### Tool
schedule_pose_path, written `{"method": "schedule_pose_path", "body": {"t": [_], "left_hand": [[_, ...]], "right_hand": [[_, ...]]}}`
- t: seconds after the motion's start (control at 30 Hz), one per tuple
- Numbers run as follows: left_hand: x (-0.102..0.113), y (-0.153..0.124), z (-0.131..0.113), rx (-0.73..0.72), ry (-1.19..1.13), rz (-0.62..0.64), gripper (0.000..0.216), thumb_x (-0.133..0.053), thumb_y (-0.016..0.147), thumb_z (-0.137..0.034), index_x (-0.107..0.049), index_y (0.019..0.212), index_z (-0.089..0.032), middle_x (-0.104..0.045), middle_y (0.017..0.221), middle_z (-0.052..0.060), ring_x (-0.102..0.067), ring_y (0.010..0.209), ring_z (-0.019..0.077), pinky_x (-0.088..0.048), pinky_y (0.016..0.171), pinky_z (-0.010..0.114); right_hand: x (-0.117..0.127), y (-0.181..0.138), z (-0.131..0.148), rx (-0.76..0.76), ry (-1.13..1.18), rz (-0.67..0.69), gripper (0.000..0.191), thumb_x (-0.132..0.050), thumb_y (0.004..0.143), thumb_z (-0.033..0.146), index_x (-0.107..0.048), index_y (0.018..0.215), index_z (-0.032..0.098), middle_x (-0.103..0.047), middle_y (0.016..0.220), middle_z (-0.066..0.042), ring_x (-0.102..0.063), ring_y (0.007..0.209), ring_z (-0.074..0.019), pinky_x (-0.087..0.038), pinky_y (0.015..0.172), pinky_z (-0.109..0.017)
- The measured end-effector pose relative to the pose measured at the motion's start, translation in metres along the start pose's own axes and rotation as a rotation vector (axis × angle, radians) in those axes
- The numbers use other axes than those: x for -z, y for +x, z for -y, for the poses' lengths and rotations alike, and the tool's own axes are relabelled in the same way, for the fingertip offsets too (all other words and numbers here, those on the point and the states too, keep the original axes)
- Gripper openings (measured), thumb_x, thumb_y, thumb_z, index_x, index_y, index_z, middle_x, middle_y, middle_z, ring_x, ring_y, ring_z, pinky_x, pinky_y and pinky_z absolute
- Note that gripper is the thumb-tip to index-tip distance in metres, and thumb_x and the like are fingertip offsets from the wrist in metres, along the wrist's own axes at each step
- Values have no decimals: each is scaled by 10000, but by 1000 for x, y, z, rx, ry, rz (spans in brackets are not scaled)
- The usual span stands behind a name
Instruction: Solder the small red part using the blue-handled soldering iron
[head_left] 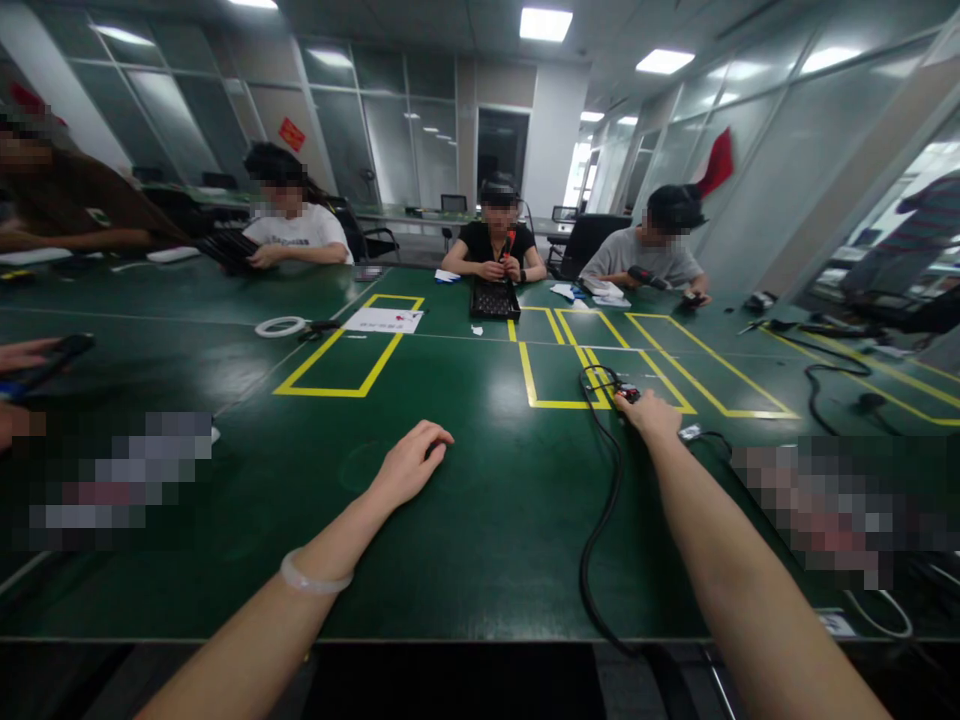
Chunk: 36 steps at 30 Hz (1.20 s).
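My left hand (411, 462) rests on the green table (465, 500) with its fingers curled loosely under, holding nothing; a clear bracelet sits on that wrist. My right hand (651, 412) reaches further out and closes over a small black device with red buttons (627, 394). A black cable (604, 500) runs from that device back toward the table's near edge. The right hand's fingertips are hidden behind the hand.
Yellow tape rectangles (349, 360) mark the table. A black tray (494, 298) sits before a person at the far side; other people sit around. A white tape ring (280, 326), a paper sheet (383, 320) and more cables (821, 385) lie about.
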<state>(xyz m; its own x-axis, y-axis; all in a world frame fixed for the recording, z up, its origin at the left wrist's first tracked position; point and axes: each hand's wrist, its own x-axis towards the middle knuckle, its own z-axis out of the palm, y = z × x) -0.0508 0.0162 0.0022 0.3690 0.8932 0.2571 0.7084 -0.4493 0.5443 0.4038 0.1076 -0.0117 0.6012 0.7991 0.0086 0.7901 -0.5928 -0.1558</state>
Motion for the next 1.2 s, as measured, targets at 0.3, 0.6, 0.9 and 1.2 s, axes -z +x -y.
{"method": "schedule_pose_path", "body": {"t": [0.3,0.6,0.9,1.2], "left_hand": [[2,-1,-6,17,-2,23,246,-417,919,-293,-641,988,-220,-591,1061,47,-595,937,207,-474,795,329],[-1,0,-1,-11,-26,32,252,-411,930,-312,-641,984,-222,-592,1065,50,-592,968,214,-475,824,340],[1,-1,-7,-33,-17,-14,278,-389,952,-338,-629,1023,-217,-596,1058,51,-587,982,208,-465,843,333],[2,-1,-13,-175,171,-128,205,-470,934,-333,-594,1041,-210,-604,1069,65,-550,1021,235,-426,873,367]], "right_hand": [[2,-2,1,37,-22,61,722,-407,828,705,-521,1218,108,-628,1149,-239,-601,1108,-384,-454,892,-484],[2,-43,29,238,-72,68,685,-351,854,726,-520,1180,147,-656,1115,-203,-637,1057,-342,-476,854,-432],[-1,-102,86,521,-82,51,624,-357,867,721,-526,1112,172,-678,1043,-165,-658,994,-296,-480,811,-372],[-1,-189,149,878,-55,79,616,-388,861,720,-507,1140,184,-667,1071,-141,-663,967,-281,-486,795,-362]]}}
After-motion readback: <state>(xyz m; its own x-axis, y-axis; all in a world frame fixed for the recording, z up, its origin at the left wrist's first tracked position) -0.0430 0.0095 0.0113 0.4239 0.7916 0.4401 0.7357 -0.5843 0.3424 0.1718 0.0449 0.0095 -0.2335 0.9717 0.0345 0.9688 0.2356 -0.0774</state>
